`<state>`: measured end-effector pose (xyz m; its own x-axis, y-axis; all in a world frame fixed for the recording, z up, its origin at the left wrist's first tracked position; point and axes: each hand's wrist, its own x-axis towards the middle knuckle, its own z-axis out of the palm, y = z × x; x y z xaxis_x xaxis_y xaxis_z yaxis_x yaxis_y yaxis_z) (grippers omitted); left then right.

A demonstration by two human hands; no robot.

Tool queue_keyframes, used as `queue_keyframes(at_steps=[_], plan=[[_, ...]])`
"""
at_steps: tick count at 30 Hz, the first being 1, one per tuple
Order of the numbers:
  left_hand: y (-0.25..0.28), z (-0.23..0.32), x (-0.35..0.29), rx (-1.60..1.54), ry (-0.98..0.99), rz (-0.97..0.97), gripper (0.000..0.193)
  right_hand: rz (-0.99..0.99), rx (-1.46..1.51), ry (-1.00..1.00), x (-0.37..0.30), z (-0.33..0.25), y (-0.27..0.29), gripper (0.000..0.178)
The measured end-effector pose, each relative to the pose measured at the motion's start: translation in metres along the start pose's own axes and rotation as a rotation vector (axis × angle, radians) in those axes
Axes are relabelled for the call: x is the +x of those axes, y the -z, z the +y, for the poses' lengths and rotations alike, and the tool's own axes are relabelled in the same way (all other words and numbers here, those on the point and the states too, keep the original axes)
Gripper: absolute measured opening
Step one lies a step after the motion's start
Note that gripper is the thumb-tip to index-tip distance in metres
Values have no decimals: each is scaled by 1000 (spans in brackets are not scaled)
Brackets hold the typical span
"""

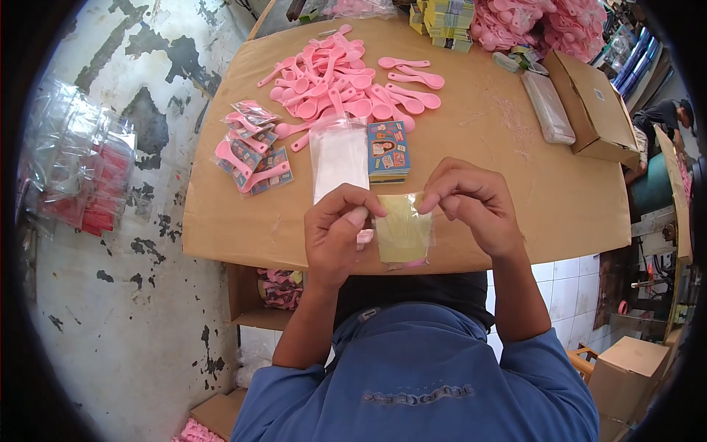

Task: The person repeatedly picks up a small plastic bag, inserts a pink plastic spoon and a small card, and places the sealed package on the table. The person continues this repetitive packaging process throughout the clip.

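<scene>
Between both hands, over the near table edge, is a small clear plastic bag (403, 230) with a pale yellow card inside. My left hand (337, 234) pinches its top left corner, and my right hand (475, 210) pinches the top right. Bits of pink show beside the left fingers and at the bag's bottom; what they belong to is partly hidden. Just beyond the hands lie a stack of clear bags (335, 158) and a stack of blue printed cards (388, 152). Farther off is a heap of pink spoons (331, 77).
Several bagged spoons with cards (254, 151) lie at the left. Bundled cards (445, 22) and bags of pink spoons (515, 26) stand at the back. A cardboard box (593, 107) is at the right edge. A person (663, 121) is at the far right; a peeling wall (147, 243) is left.
</scene>
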<state>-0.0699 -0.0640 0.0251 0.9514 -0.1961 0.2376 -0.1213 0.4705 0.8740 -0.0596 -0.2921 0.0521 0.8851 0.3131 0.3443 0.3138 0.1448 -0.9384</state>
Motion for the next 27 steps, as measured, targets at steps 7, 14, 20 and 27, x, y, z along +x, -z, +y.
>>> queue_keyframes(at_steps=[7,14,20,27], plan=[[-14,6,-2,144,60,46,47,106,-4,-130,-4,0,-10,17],[2,27,-2,763,-217,-209,33,93,22,-2,-7,-8,-16,25],[63,82,46,1333,-785,31,39,295,-191,8,-14,-16,17,18],[176,78,67,1724,-274,-141,33,315,-272,-136,-23,-12,43,10]])
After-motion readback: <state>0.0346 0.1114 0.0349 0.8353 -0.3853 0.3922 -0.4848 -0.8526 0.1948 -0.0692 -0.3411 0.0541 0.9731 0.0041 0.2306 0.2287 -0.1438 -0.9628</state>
